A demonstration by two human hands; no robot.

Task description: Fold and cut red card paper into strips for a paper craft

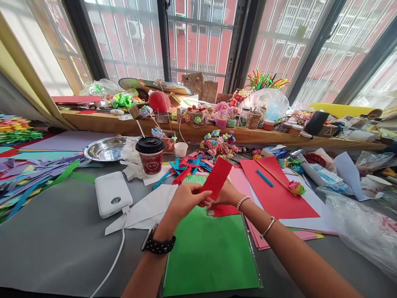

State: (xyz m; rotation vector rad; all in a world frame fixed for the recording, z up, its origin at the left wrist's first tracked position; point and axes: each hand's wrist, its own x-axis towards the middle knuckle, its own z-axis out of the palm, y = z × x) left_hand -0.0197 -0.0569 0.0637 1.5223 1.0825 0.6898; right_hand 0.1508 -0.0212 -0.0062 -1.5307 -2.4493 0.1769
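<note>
My left hand pinches a red paper strip near its lower end, thumb on top. The strip is tilted up to the right above the table. Close behind it is my right hand, its fingers mostly hidden by the strip and the left fingertips, so I cannot tell its grip. Another red paper piece lies under the right hand. Below both hands rests a pack of green paper in a clear sleeve. Blue and red paper strips are heaped just beyond the hands.
To the left stand a white power bank with a cable and a lidded paper cup. Red sheets and a stick with a paper flower lie at right, near a plastic bag. Crafts crowd the window ledge.
</note>
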